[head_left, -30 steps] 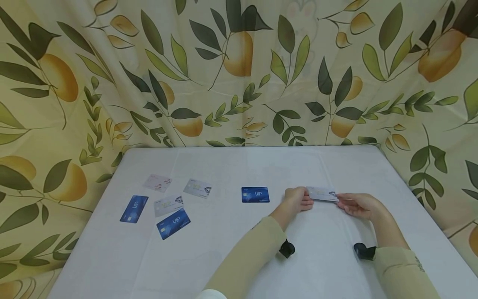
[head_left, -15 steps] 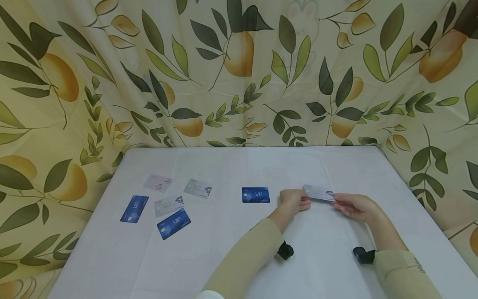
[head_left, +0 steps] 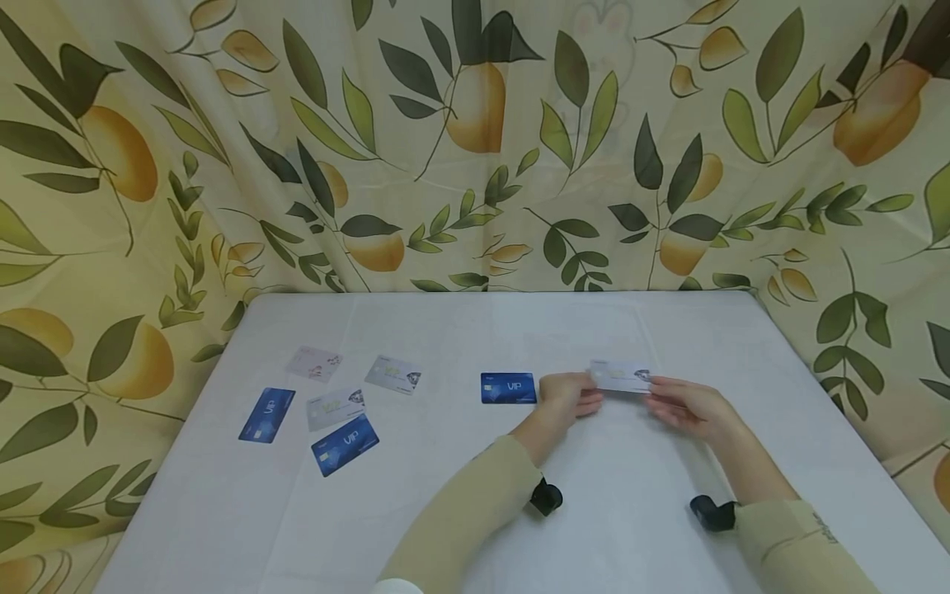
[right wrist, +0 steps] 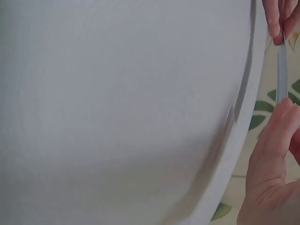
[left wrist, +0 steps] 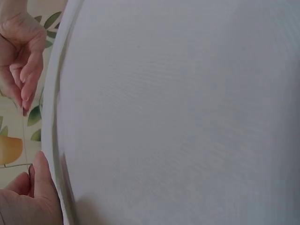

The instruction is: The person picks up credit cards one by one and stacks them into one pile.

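Between both hands is a silver-white plastic card (head_left: pixel 620 376) with a dark emblem at its right end, raised off the table. My left hand (head_left: pixel 567 396) pinches its left end, and my right hand (head_left: pixel 686 406) pinches its right end. Seen edge-on in the right wrist view, the card (right wrist: pixel 281 75) is a thin strip between the fingers. In the left wrist view it is only a faint line between the left hand (left wrist: pixel 30 201) and the right hand (left wrist: pixel 23 56). Just left of my left hand a blue VIP card (head_left: pixel 508 388) lies flat.
On the left of the white table (head_left: pixel 416 528) lie two more blue cards (head_left: pixel 266 415) (head_left: pixel 345 445), two silver-white cards (head_left: pixel 394 374) (head_left: pixel 336 408) and a pale pinkish card (head_left: pixel 314 364). A leaf-and-fruit patterned curtain (head_left: pixel 519 190) hangs behind the table.
Both hands have moved left together with the silver-white card, bringing my left hand up beside the blue card. The cards lying on the table have stayed in place.
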